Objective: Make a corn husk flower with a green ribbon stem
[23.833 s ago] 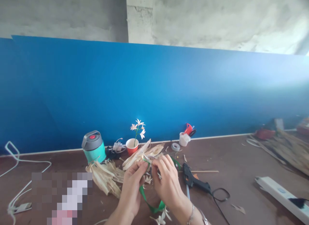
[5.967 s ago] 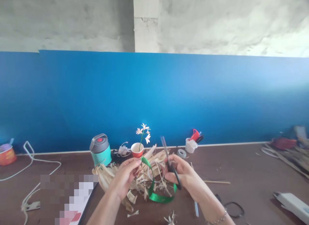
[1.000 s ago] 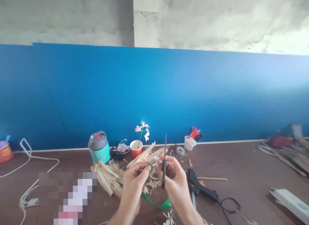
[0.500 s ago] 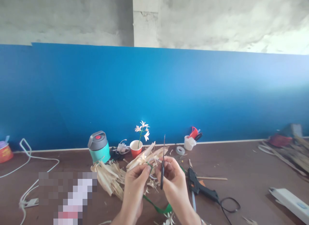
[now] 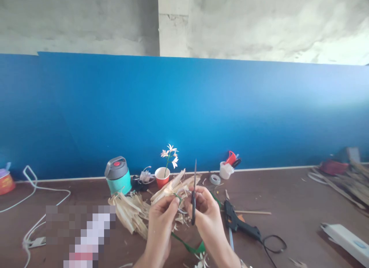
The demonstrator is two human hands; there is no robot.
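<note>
Over the counter (image 5: 273, 191), left hand (image 5: 162, 219) pinches green ribbon (image 5: 177, 196) between tight fingers (image 5: 173, 206), right hand (image 5: 208, 215) grips scissors (image 5: 193, 206): fiddly ribbon work, apparently, calling next for steadiness.

Brown table (image 5: 276, 199), dry husks (image 5: 129, 215), black glue gun (image 5: 248, 229), red cup (image 5: 163, 182), teal container (image 5: 119, 182)

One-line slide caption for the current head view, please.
Right hand holds black-handled metal scissors beside the left hand, which pinches a thin green strip above a brown table.
</note>
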